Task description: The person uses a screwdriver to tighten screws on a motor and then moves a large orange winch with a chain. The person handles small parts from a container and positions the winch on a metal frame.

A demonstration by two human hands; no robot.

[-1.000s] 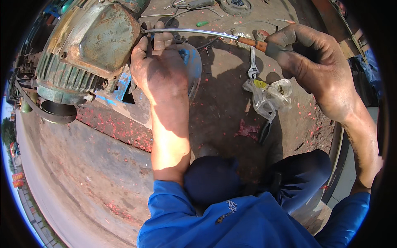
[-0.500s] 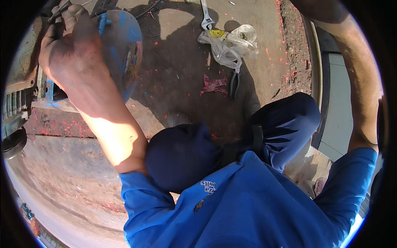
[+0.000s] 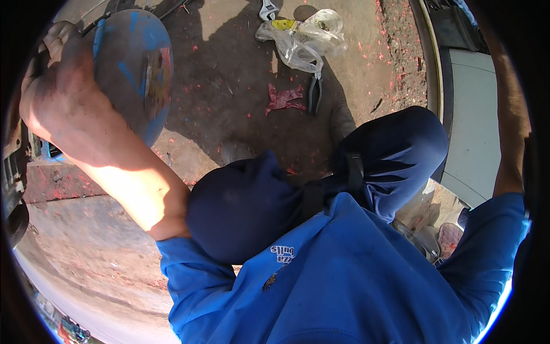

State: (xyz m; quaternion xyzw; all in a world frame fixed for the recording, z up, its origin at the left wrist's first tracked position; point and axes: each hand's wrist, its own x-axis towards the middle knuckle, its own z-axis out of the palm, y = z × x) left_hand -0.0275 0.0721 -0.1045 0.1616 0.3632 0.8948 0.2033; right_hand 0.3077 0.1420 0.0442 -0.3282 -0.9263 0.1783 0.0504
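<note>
At the upper left, my left hand (image 3: 63, 86) is closed with its fingers curled in; whatever they hold is hidden at the dark rim of the view. Close beside it stands a rounded grey metal cover (image 3: 117, 69) with worn blue paint and a slot-like patch on its right side. My right forearm (image 3: 511, 123) runs up along the right rim, and the hand at its end is out of view. In front of my bent knees lie a crumpled clear plastic bag (image 3: 301, 49), an adjustable wrench (image 3: 267, 10), dark-handled pliers (image 3: 314, 94) and a torn red scrap (image 3: 283, 98).
A pale panel (image 3: 472, 126) stands along the right side. Ribbed, dirty machine parts (image 3: 17, 166) are at the left rim. Red flecks are scattered over the stained ground (image 3: 212, 80). A low ledge (image 3: 74, 183) runs beneath my left forearm.
The view has shifted, so the ground items appear higher and farther left. My right hand has left the view at the top right. The thin rod seen at my left fingers no longer shows.
</note>
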